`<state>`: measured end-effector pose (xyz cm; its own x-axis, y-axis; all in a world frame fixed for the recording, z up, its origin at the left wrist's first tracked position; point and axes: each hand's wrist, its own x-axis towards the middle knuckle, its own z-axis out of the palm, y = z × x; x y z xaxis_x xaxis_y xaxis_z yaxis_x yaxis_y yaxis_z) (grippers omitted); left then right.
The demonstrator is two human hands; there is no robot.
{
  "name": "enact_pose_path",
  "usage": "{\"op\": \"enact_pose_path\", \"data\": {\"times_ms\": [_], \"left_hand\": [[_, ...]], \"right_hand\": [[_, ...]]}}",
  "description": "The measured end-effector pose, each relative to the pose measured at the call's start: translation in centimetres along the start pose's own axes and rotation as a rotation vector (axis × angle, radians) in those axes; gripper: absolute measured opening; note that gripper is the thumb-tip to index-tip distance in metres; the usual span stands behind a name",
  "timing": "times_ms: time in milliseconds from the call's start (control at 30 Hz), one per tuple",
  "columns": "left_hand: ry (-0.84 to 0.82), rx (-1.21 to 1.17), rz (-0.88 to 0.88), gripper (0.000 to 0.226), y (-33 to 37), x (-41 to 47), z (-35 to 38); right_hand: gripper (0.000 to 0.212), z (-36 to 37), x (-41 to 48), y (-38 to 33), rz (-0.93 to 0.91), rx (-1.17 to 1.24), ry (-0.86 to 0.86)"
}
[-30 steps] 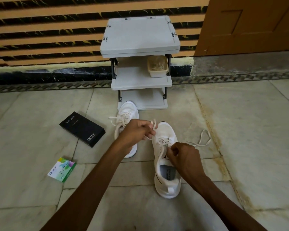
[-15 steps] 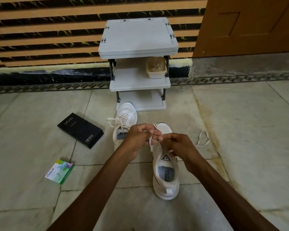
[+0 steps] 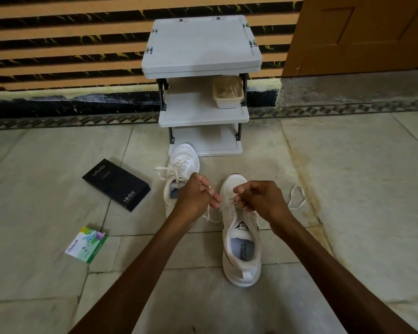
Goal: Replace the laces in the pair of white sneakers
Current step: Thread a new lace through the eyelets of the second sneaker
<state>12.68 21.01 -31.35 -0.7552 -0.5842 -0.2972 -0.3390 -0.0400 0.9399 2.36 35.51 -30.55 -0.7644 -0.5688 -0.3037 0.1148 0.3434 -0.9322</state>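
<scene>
1. Lace [image 3: 206,210]: a flat, pale cord that hangs limp from the left hand [image 3: 198,198] and trails onto the floor [image 3: 348,213] at the near sneaker's 9 o'clock side.
2. The near sneaker [image 3: 241,249] stands toe-away just below the middle of the view. Its upper eyelets look empty and its tongue is exposed, so I judge the lacing barely started.
3. The left hand's fingers are curled, with thumb and fingertips pinching the lace at the sneaker's 10 o'clock.
4. The right hand [image 3: 261,201] is curled over the eyelet rows at the sneaker's 12 o'clock. It seems to pinch the other lace end, but the tip itself is too small to see clearly.
5. Handling, as a judgement: the lace is light, soft and has no stiffness, so it will buckle if pushed. Take it right behind the tip and feed that through. The sneaker is light and may slide on the smooth floor, so steady it at the eyelet flap.
6. The far sneaker [image 3: 181,169], at 11 o'clock of the near one, is laced, with its ends untied.
7. A spare lace [image 3: 297,186] lies looped on the floor at 2 o'clock.
8. A black box [image 3: 116,184] lies at 9 o'clock and a green packet [image 3: 87,244] at 8 o'clock. A grey shelf rack [image 3: 200,56] stands at 12 o'clock.
</scene>
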Motion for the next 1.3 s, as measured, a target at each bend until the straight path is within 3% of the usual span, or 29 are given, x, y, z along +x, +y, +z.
{"op": "enact_pose_path", "data": {"times_ms": [100,267,467,633,900,1000,1100,1300], "left_hand": [[-0.096,0.099,0.070,0.018,0.2,-0.3,0.1],[-0.303,0.452,0.247,0.016,0.8,-0.4,0.1],[-0.341,0.526,0.286,0.023,0.4,-0.6,0.2],[-0.358,0.516,0.202,0.023,0.1,-0.8,-0.3],[-0.349,0.717,0.096,0.015,0.0,-0.9,-1.2],[-0.197,0.464,0.147,0.016,0.1,-0.8,0.0],[-0.149,0.163,0.124,0.018,0.6,-0.5,0.9],[-0.034,0.100,0.169,0.020,0.4,0.0,1.9]], "right_hand": [[0.017,0.3,0.2,0.1,0.082,-0.092,-0.068],[0.052,0.6,0.8,-0.3,0.328,0.098,-0.222],[0.033,0.3,1.8,-0.5,0.330,0.480,-0.227],[0.029,-0.3,1.7,-0.8,0.241,0.519,-0.181],[0.014,0.0,0.1,0.2,0.034,0.188,0.051],[0.016,0.3,-0.4,0.8,-0.058,-0.037,-0.028],[0.019,0.8,-1.0,1.3,-0.210,-0.239,-0.068],[0.019,1.1,-1.0,1.3,-0.293,-0.496,-0.047]]}}
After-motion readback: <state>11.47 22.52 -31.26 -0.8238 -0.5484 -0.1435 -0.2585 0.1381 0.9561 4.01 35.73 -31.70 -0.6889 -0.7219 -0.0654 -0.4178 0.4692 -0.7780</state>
